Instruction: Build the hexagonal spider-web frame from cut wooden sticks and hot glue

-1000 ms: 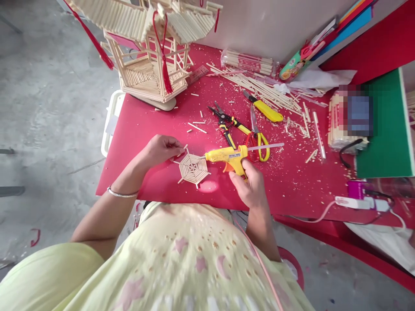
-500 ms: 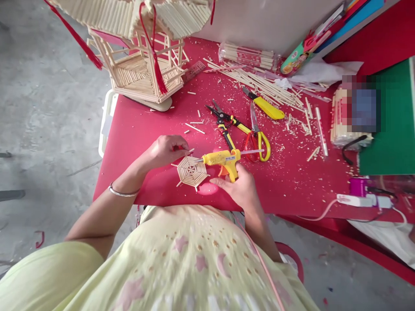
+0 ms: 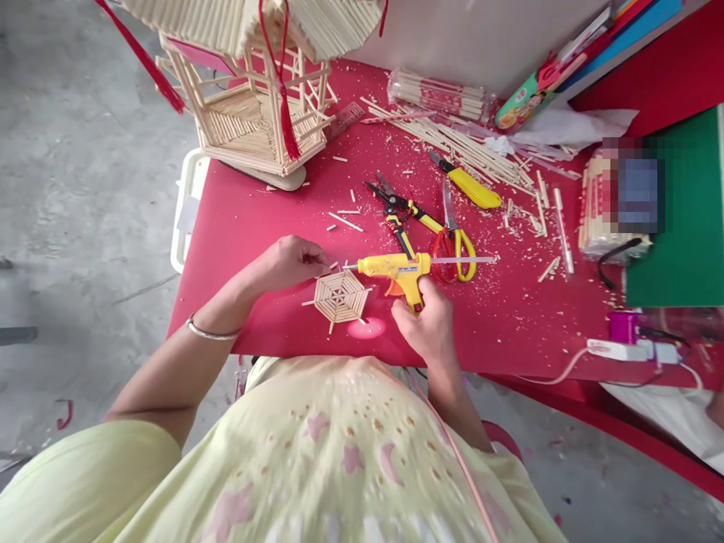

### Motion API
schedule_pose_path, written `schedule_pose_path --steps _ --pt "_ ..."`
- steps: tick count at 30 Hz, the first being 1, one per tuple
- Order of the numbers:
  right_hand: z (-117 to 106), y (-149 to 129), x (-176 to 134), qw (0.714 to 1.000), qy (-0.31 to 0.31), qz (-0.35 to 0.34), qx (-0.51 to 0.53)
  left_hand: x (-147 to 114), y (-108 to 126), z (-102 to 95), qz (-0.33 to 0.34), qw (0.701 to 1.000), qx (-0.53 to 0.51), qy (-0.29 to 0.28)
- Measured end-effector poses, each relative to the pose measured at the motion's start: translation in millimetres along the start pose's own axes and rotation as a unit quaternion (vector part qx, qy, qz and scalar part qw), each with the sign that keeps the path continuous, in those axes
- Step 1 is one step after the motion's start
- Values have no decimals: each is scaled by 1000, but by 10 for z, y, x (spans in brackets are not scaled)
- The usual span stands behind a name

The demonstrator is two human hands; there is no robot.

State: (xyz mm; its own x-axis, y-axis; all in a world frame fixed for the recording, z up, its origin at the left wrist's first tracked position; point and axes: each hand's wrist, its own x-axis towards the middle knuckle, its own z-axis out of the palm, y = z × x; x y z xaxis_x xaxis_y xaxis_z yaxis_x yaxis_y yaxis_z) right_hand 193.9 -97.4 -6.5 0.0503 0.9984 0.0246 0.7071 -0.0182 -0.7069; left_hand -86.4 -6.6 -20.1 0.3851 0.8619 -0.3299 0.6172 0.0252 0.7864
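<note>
My left hand [image 3: 294, 262] pinches a short wooden stick [image 3: 333, 266] between thumb and fingertips. Just below and to the right of those fingers, a web-shaped hexagon of small sticks [image 3: 340, 297] lies flat on the red table, its spoke ends poking out. My right hand [image 3: 427, 320] is wrapped round the handle of a yellow glue gun [image 3: 390, 265] with an orange trigger. The gun's metal nozzle points left, close to the stick and the hexagon's upper edge. A clear glue stick [image 3: 467, 260] sticks out of its back.
Behind the gun lie pliers [image 3: 390, 200], scissors [image 3: 452, 241] and a yellow utility knife [image 3: 472, 187]. A stick-built pavilion [image 3: 254, 128] with red tassels stands at the back left. Loose sticks [image 3: 469, 147] and shavings litter the red table [image 3: 226, 219]. A pink cord [image 3: 452, 445] crosses my lap.
The glue gun has shifted right and levelled out, its nozzle now near the hexagon's upper edge. The hexagon has turned a little. My left hand keeps its pinch.
</note>
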Motion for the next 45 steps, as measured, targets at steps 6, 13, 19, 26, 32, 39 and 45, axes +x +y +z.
schedule_pose_path --steps 6,13,19,26,32,39,45 --pt "9 -122 82 994 25 -63 -80 203 -17 -55 -31 996 -61 -63" --pt "172 -50 105 984 39 -62 -162 211 10 -69 -39 993 -69 -87" --pt "120 8 109 983 60 -48 -169 230 -10 -48 -24 995 -35 -90" --pt "95 -4 120 985 55 -41 -160 202 49 -35 -34 994 -9 -101" --pt "108 24 92 984 49 -43 -167 160 82 -34 -57 992 -10 -111" --pt "131 -10 78 985 27 -28 -169 99 83 -18 -58 993 -7 -101" --pt "137 -28 82 985 22 -28 -171 87 71 -35 -60 993 -12 -104"
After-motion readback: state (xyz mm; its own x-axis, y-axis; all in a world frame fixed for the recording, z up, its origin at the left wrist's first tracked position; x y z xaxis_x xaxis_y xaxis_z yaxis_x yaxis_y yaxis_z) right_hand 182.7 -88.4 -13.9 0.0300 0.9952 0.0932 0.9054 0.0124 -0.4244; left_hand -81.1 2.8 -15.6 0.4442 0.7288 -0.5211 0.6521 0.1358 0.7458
